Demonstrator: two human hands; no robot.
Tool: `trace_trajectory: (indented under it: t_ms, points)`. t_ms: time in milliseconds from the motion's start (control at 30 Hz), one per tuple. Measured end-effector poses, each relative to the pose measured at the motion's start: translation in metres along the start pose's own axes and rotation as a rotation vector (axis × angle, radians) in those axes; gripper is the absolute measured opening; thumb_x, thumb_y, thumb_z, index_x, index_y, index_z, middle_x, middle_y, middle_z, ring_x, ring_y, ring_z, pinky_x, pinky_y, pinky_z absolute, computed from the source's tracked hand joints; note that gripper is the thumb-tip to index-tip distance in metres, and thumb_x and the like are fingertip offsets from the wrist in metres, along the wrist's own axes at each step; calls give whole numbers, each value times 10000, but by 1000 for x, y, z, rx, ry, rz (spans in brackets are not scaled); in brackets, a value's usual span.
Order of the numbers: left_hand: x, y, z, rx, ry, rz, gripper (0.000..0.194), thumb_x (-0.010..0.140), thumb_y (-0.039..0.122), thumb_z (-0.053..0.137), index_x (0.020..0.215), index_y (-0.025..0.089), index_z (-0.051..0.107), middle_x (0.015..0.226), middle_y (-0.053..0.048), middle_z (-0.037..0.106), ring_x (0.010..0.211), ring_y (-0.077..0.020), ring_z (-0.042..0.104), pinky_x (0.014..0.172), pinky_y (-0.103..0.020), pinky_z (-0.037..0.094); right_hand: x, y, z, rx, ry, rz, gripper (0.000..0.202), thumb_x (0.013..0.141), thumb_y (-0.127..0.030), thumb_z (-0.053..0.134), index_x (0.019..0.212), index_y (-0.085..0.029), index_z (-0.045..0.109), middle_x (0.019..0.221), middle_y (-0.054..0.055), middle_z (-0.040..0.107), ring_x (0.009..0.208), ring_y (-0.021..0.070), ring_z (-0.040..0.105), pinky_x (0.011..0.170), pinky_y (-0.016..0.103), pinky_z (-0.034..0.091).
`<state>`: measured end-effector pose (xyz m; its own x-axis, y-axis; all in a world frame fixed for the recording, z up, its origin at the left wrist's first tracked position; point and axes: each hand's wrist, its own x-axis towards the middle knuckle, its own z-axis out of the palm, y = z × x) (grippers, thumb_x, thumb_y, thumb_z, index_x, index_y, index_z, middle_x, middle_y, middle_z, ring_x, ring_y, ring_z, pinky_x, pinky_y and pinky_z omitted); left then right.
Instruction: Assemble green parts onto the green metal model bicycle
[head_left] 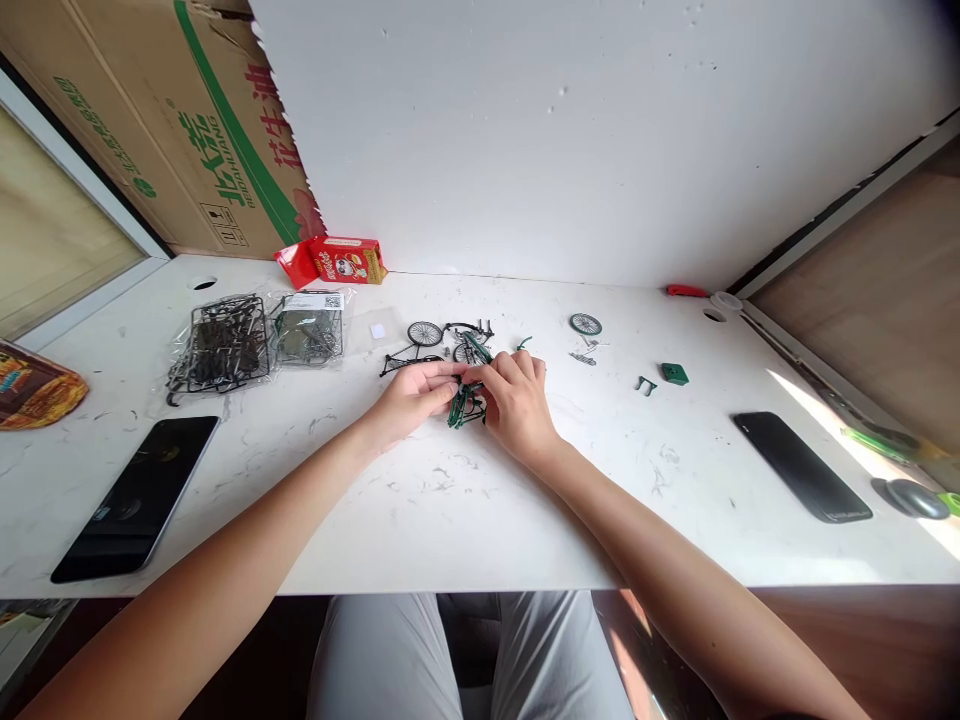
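Note:
Both hands meet at the middle of the white desk (480, 500) over a small green model bicycle frame (463, 406). My left hand (414, 396) pinches the frame's upper part from the left. My right hand (517, 400) grips it from the right, fingers curled over it. Just behind the hands lie a small spoked wheel (424, 333), a black frame piece (409, 360) and more dark bicycle parts (472, 338). Another loose wheel (585, 324) lies to the right, with small metal bits (583, 357) beside it.
Two clear bags of plastic parts (225, 343) (311, 328) lie at the left. A dark phone (139, 495) rests front left, another phone (801, 466) front right. A small green block (674, 374), a red carton (339, 260), a cardboard box (187, 120) and a mouse (911, 497) stand around.

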<state>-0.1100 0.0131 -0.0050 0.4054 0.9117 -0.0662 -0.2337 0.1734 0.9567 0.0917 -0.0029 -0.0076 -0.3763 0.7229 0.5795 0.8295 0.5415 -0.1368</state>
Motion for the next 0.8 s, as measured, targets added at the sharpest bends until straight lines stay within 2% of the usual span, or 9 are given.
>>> trace_trajectory:
  t_ms: [233,433,567,800]
  points:
    - [-2,-1,5,56,-15,35,527,870,356,835,1340,143,729,1157,-150,820,1015,-251,774,912,-374,593,-1,-1,-2,-64,-63,9,534,818,86,527,1205,-256,663,1043,78,581,989,272,451,887,409,338]
    - [-3,-1,7,35,-14,48,487,868,327,835,1305,132,747,1129,-146,824,996,-250,775,907,-369,587,0,-1,-3,-97,-56,-52,451,865,27,574,1192,-271,658,1021,86,564,985,288,453,898,431,338]
    - [-3,0,7,32,-2,50,452,866,295,829,1282,134,756,1127,-144,824,993,-250,773,890,-358,585,0,0,-1,-84,-66,-50,495,838,43,572,1217,-268,643,1032,91,570,971,286,448,882,433,347]
    - [-3,-4,10,38,-14,45,441,843,246,820,1257,114,746,999,-113,831,885,-227,778,884,-372,599,1,-3,-6,-71,-104,-78,391,932,-33,578,1227,-277,657,1037,92,574,993,284,449,888,435,353]
